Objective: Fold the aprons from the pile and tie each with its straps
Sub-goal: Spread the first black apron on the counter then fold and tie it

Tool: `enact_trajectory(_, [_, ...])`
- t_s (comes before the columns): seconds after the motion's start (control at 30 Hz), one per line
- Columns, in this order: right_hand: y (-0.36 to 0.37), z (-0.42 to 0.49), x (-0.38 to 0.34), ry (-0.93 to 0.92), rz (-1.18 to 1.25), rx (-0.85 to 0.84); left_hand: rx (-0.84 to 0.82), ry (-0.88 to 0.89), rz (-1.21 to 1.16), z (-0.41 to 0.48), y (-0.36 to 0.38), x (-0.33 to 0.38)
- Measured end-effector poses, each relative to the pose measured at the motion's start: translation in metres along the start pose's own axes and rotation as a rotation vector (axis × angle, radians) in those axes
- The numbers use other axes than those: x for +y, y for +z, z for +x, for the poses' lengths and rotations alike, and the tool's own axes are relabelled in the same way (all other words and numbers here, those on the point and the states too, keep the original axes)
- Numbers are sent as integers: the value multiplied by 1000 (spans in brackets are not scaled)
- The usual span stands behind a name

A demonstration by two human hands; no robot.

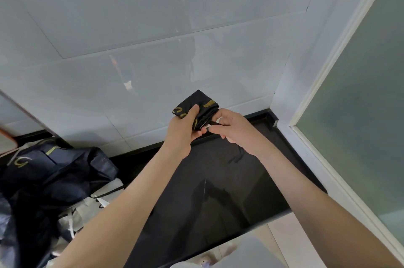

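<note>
Folded apron [203, 104], black with gold print, is held in the air above the far edge of the black countertop [218, 191], close to the tiled wall [153, 49]. Left hand [183, 128] grips the bundle; right hand [231, 128] pinches a strap [215, 123] at its side. 1 pile [50, 171] of dark aprons lies left, well apart. A door frame [328, 71] borders the counter's right edge.
</note>
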State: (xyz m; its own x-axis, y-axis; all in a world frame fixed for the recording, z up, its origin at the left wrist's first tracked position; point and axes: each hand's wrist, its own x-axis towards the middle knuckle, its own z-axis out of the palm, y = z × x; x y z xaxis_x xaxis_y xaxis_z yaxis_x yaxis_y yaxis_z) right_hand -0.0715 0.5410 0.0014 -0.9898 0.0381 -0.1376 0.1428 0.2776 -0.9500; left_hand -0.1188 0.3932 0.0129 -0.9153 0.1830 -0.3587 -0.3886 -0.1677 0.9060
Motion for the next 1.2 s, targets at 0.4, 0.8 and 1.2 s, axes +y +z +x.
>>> enact_trajectory(0.4, [11, -2, -6, -152, -476, 200, 108, 14, 9, 5, 6, -12])
enact_trajectory(0.8, [-17, -9, -15, 99, -78, 9, 128, 566, 1162, -1, -8, -17])
enact_trajectory(1.2, [-4, -2, 1, 339, 360, 18, 134, 1401, 1588, 1, -9, -56])
